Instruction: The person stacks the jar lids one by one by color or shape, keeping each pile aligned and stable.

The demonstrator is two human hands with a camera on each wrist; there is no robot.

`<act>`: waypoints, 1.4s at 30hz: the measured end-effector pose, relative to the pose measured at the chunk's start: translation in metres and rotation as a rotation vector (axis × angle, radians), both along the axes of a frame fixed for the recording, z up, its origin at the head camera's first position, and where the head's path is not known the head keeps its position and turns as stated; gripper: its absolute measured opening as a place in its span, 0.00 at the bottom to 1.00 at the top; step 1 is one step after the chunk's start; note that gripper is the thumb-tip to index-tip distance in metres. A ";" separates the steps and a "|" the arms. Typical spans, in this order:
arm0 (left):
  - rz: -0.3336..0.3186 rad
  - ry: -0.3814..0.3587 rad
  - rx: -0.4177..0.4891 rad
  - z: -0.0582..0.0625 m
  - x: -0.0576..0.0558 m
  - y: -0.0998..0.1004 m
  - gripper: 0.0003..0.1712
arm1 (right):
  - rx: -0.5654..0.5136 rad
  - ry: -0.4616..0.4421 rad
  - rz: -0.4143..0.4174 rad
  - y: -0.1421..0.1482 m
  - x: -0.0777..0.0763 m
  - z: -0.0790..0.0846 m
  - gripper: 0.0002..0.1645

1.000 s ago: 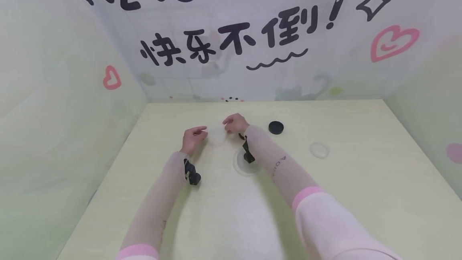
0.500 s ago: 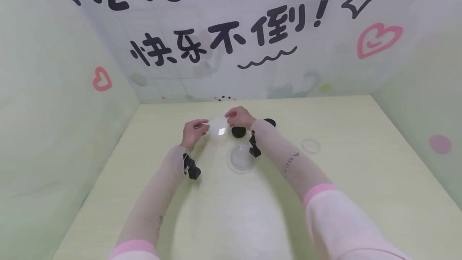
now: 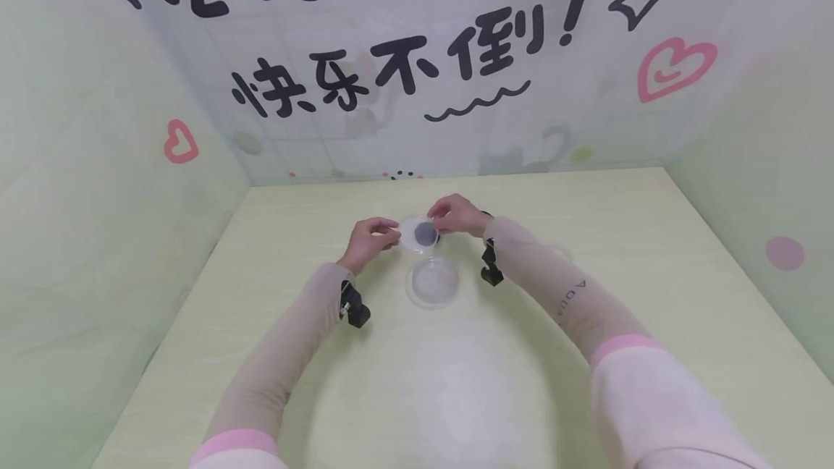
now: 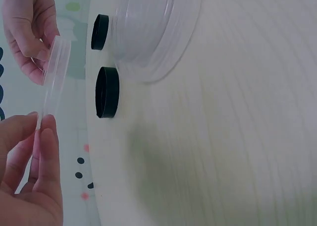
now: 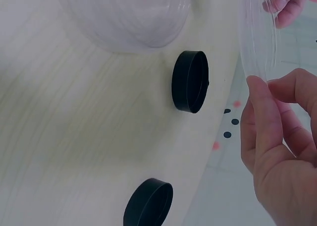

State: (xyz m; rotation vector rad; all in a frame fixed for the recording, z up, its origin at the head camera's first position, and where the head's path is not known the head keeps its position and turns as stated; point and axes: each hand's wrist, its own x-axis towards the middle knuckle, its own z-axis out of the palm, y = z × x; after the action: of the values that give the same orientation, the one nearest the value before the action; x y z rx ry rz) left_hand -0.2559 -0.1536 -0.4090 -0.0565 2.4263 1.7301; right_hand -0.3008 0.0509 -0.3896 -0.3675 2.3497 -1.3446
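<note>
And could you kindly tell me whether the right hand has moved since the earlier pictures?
Yes, the right hand has moved rightward: first almost below the black dots on the back wall, it is now right of them.

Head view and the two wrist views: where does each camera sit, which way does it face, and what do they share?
Head: on the head, facing forward and down at the table and lettered backdrop; shows both sleeved arms, left hand and right hand.
Left wrist: on that wrist, facing the left hand pinching a clear disc; right hand beyond.
Right wrist: on that wrist, facing the right hand pinching the disc; left fingers beyond.
Shared by wrist views: disc, clear dish, two black caps.
</note>
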 end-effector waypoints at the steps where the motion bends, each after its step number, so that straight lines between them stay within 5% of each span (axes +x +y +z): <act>1: -0.013 0.002 0.008 -0.001 0.001 0.002 0.17 | 0.002 0.001 0.003 0.003 0.001 0.000 0.16; 14: -0.128 -0.100 -0.021 -0.008 0.013 0.012 0.17 | 0.030 -0.060 0.066 0.022 0.023 -0.008 0.17; 38: -0.212 -0.108 -0.078 -0.024 0.026 0.020 0.13 | -0.013 -0.066 0.097 0.032 0.048 -0.029 0.14; 42: -0.240 -0.118 -0.086 -0.012 0.032 0.021 0.14 | -0.026 -0.062 0.101 0.032 0.047 -0.032 0.13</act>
State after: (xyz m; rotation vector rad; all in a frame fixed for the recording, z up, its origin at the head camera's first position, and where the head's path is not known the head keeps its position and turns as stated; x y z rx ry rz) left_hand -0.2242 -0.1322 -0.4213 0.1141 2.3136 1.4782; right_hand -0.2536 0.0830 -0.4213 -0.4399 2.2347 -1.3215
